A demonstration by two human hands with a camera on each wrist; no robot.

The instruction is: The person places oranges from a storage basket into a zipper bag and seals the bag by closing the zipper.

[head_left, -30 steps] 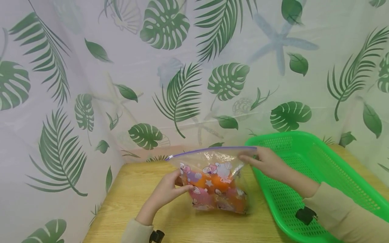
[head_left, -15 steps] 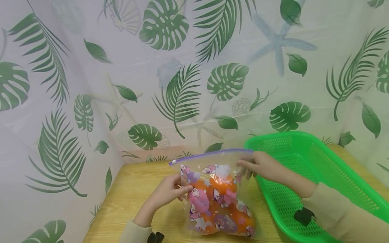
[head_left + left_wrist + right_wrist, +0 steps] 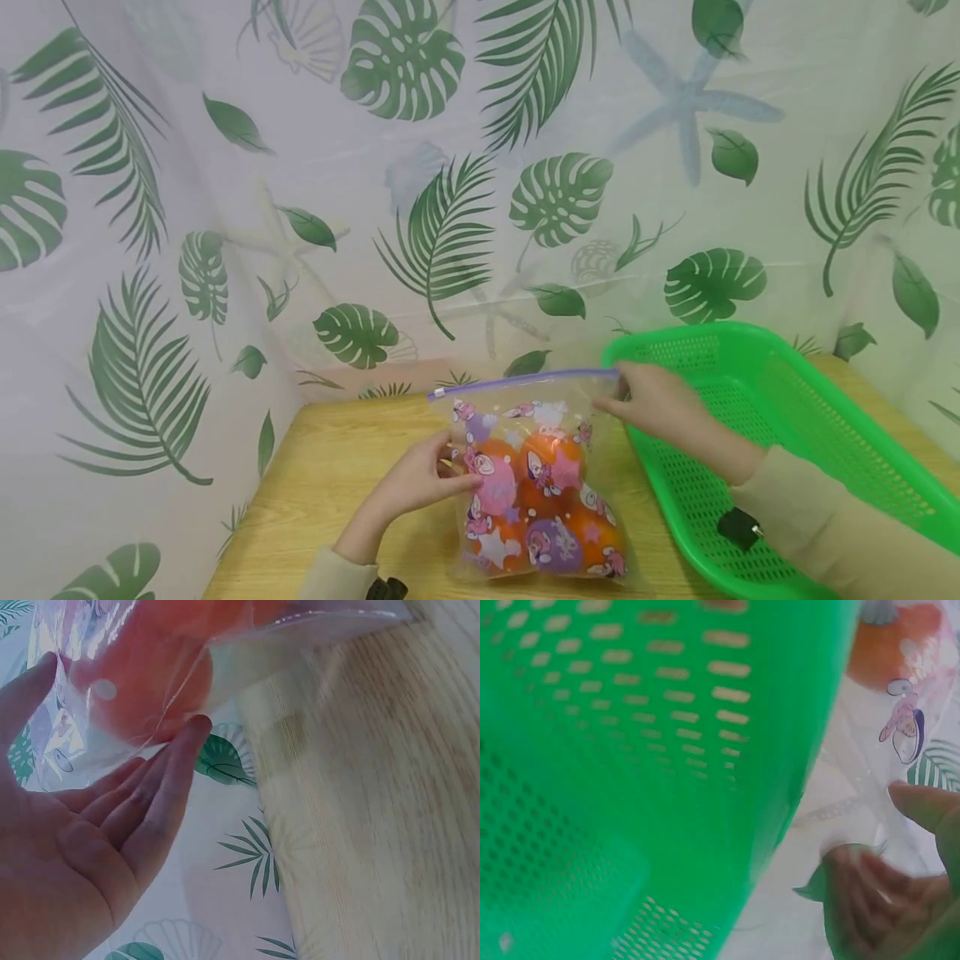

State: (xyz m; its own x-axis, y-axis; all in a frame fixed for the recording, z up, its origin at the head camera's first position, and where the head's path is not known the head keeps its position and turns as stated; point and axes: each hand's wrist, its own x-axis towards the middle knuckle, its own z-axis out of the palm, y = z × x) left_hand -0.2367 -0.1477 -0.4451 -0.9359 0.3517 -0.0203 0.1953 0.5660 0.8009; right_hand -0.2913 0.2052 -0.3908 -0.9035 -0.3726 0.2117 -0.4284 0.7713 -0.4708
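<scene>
A clear zip bag point(image 3: 540, 492) printed with pink cartoon figures and stars stands upright on the table, with several round orange things point(image 3: 555, 454) inside. Along its top runs a purple zip strip point(image 3: 525, 379), its white slider point(image 3: 440, 392) near the left end. My right hand point(image 3: 660, 408) pinches the bag's upper right corner, thumb in front. At the bag's left side is my left hand point(image 3: 416, 475), its thumb against the front. In the left wrist view, that hand's fingers point(image 3: 161, 802) extend fairly straight along the bag beside one orange thing point(image 3: 150, 682).
A large green perforated plastic basket point(image 3: 660, 492) stands on the wooden table point(image 3: 322, 483), right of the bag and under the right forearm. Behind and to the left hangs a leaf-printed sheet point(image 3: 315, 108). Dark wrist cameras point(image 3: 738, 529) sit on both sleeves.
The bag has swung from tilted to upright, its bottom coming down and toward me. Its zip strip has shifted slightly right. My left hand's thumb and fingers have spread a little.
</scene>
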